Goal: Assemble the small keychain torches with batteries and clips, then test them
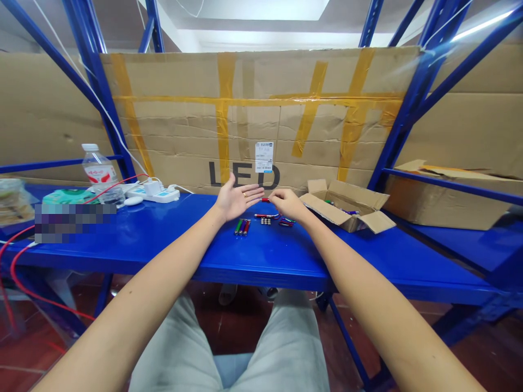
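My left hand is held above the blue table, palm turned up and fingers stretched out, with a ring on one finger. Fingers of my right hand pinch a small red tube, whose end points toward the left fingertips. Below the hands, a row of slim shiny tubes in green, purple and red lies on the table. Another red tube rests crosswise behind several small silvery button-like pieces. Beside these, under my right hand, is a little pile of coloured pieces, too small to make out.
An open cardboard box with small coloured items stands at right. A plastic bottle, a white power strip and red cables are at left. Behind the blue table rises a large taped cardboard panel between blue rack posts.
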The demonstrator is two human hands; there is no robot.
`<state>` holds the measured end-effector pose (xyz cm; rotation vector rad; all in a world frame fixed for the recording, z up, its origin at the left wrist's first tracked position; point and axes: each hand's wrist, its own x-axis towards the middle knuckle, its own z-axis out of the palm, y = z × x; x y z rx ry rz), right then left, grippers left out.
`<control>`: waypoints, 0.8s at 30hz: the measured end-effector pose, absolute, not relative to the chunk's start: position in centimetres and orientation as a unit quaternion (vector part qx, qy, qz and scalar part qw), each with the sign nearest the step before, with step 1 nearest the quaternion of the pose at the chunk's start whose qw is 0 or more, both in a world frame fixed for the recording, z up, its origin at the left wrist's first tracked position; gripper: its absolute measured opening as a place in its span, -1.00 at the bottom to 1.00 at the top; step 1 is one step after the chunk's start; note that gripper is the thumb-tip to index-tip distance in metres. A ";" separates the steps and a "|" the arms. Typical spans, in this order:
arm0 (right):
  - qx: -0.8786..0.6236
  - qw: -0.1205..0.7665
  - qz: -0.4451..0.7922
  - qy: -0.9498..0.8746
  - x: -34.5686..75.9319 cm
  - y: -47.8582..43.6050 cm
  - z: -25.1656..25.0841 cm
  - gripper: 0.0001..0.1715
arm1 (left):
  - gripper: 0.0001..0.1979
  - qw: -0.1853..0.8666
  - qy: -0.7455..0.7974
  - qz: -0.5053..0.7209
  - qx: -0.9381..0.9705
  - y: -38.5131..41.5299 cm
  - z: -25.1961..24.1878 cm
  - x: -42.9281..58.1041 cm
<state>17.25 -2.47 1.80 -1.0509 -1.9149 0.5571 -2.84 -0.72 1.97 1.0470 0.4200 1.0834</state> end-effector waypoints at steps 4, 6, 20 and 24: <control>-0.428 0.458 0.204 -0.752 17.5 -2.1 2.0 -0.78 | -0.07 0.702 0.199 0.504 0.463 -0.3 1.8 -2.9; -0.446 0.476 0.143 -0.745 17.7 -2.0 2.1 -0.79 | -0.07 0.696 0.204 0.513 0.459 -0.1 1.7 -2.9; -0.444 0.480 0.118 -0.747 17.7 -1.9 2.1 -0.71 | -0.07 0.687 0.221 0.521 0.456 0.4 1.5 -3.1; -0.465 0.494 0.092 -0.729 18.1 -1.6 2.2 -0.73 | -0.10 0.686 0.224 0.517 0.460 0.4 1.5 -3.0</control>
